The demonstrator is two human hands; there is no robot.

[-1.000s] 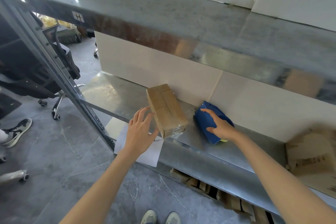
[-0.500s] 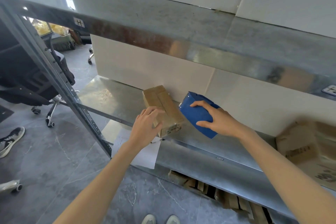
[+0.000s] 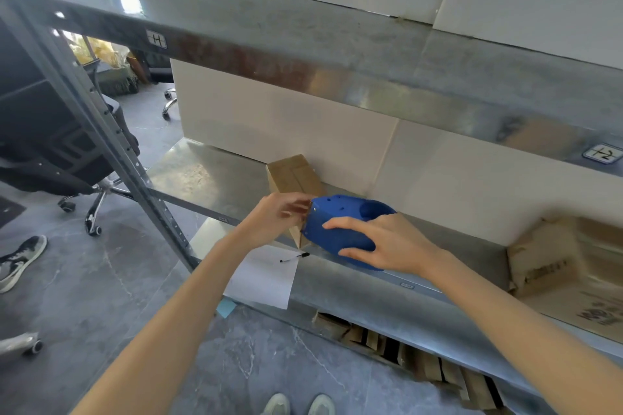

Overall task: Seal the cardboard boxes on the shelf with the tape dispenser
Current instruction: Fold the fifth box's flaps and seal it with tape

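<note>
Gripping the blue tape dispenser (image 3: 337,212), the right hand (image 3: 391,246) wraps its fingers (image 3: 350,223) round the body, over the metal shelf (image 3: 209,175); left hand (image 3: 274,219) bunches its fingertips at the dispenser's left end, too blurred to tell what they pinch; 1 small cardboard box (image 3: 293,175) sits just behind, by the far wall.
</note>
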